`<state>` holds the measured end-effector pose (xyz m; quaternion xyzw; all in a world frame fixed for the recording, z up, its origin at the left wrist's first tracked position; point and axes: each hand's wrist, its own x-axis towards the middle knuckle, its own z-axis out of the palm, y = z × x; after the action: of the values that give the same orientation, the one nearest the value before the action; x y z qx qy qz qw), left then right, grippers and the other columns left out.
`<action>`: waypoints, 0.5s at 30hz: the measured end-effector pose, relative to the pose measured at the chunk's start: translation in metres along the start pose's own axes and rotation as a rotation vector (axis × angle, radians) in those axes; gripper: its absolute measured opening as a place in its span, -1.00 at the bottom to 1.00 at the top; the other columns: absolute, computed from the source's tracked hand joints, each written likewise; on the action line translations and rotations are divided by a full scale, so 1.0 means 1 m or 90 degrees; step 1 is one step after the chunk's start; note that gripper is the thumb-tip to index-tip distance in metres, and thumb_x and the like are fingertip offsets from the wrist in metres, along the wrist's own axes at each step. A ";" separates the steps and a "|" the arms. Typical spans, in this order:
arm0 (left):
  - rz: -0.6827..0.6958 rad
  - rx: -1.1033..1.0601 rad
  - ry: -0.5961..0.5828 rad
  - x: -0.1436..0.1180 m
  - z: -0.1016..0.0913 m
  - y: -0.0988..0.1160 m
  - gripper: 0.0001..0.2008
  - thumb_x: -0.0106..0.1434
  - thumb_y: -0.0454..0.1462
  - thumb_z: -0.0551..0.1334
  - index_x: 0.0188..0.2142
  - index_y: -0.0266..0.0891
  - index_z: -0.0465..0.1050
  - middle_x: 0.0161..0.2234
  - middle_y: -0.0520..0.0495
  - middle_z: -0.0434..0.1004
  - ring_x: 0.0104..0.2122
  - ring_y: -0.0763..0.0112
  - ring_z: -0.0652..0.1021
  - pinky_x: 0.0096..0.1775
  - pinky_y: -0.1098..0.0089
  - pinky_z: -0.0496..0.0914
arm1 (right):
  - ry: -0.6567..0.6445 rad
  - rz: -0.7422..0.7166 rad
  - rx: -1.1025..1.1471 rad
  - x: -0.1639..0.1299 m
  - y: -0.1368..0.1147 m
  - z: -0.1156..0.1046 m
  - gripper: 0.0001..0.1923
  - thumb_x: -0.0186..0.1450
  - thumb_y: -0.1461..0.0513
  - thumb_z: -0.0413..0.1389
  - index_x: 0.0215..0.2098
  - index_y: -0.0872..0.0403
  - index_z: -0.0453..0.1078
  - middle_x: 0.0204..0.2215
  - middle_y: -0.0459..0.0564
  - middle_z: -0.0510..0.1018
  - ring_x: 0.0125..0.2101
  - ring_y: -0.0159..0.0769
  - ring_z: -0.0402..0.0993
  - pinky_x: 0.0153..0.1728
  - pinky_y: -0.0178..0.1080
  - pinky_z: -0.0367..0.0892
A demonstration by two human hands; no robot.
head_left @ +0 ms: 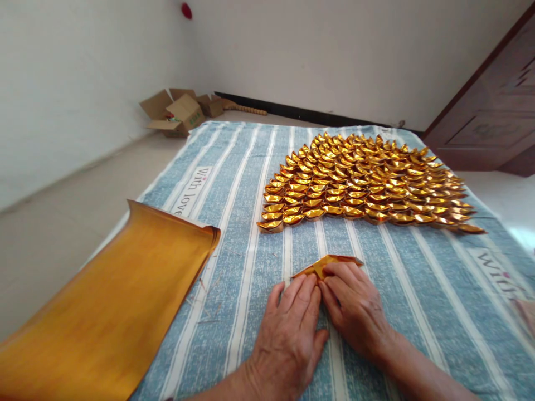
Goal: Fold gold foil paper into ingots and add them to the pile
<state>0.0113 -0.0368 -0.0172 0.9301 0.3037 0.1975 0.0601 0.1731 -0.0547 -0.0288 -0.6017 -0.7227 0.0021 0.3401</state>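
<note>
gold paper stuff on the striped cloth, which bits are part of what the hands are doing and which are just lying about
In use:
- folded gold paper piece, pressed flat by left hand and right hand
- stack of gold sheets
- rows of folded gold ingots
- striped cloth underneath

Lying about:
- open cardboard boxes by the wall
- wooden door

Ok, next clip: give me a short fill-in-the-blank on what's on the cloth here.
1. Both hands, the left hand and right hand, press a folded piece of ____ paper on the striped cloth.
2. The rows of folded gold paper ingots lie ____ the hands.
3. The stack of gold sheets lies to the person's ____.

Missing words: gold; beyond; left
</note>
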 end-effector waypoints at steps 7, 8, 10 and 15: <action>-0.001 0.001 -0.019 -0.001 0.000 -0.001 -0.58 0.31 -0.19 0.10 0.10 -0.35 0.33 0.12 -0.20 0.39 0.09 0.06 0.39 0.03 0.01 0.30 | 0.010 -0.004 0.006 -0.001 0.000 0.000 -0.71 0.35 0.37 -0.06 -0.49 0.13 0.38 -0.33 0.08 0.47 -0.29 -0.24 0.34 -0.23 -0.14 0.28; -0.001 0.002 -0.022 -0.001 0.000 -0.001 -0.58 0.31 -0.18 0.10 0.10 -0.35 0.32 0.13 -0.20 0.38 0.09 0.06 0.39 0.03 0.02 0.29 | 0.010 -0.006 0.006 -0.001 0.000 0.000 -0.71 0.35 0.37 -0.06 -0.49 0.13 0.37 -0.33 0.08 0.47 -0.29 -0.24 0.34 -0.23 -0.14 0.28; -0.001 0.002 -0.029 -0.001 0.000 -0.002 -0.57 0.31 -0.17 0.10 0.11 -0.35 0.32 0.14 -0.20 0.37 0.10 0.06 0.38 0.03 0.02 0.28 | 0.009 -0.010 0.003 -0.001 0.000 0.000 -0.70 0.36 0.37 -0.07 -0.49 0.12 0.37 -0.32 0.08 0.48 -0.28 -0.23 0.34 -0.23 -0.13 0.28; -0.006 0.000 -0.038 -0.001 0.000 -0.001 -0.56 0.31 -0.16 0.10 0.11 -0.34 0.31 0.14 -0.20 0.36 0.10 0.06 0.38 0.04 0.03 0.27 | 0.008 -0.013 0.001 -0.001 0.000 0.000 -0.70 0.36 0.37 -0.07 -0.48 0.12 0.38 -0.34 0.08 0.48 -0.29 -0.23 0.35 -0.24 -0.13 0.28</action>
<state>0.0098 -0.0362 -0.0178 0.9341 0.3061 0.1697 0.0701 0.1737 -0.0553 -0.0290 -0.5939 -0.7267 -0.0048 0.3451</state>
